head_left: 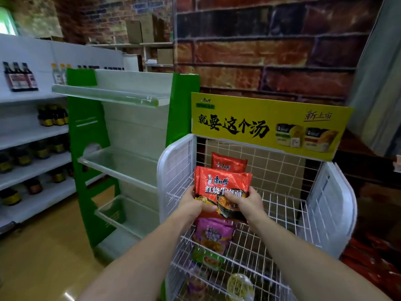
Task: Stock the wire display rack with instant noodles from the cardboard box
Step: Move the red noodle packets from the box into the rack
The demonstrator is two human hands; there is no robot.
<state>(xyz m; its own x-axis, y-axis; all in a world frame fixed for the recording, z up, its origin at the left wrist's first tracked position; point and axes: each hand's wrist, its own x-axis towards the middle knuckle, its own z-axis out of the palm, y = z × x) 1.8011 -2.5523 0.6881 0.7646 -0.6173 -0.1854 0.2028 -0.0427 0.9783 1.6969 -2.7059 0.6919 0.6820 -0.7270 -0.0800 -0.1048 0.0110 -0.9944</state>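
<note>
Head view, single frame. We stand facing the wire display rack, which has white mesh sides and grid shelves. A yellow header sign runs along its top edge.

We hold a red noodle packet upright over the left part of the upper shelf. The left hand grips its lower left edge, fingers curled behind it and the thumb in front. The right hand grips the lower right, fingers curled over the printed face. Both hands cover the packet's bottom third.

A second red packet stands just behind it against the back grid, with only its top showing above the held one. On the tier below sits a purple packet, lower still a green packet, and near the bottom a round pale pack, which is blurred. Our forearms cross in front of the lower tiers.

Just left of the rack stands a green stand with clear trays. Further left are white shelves carrying dark bottles. A brick wall is behind. Low on the right lie red packs, too blurred to read.
</note>
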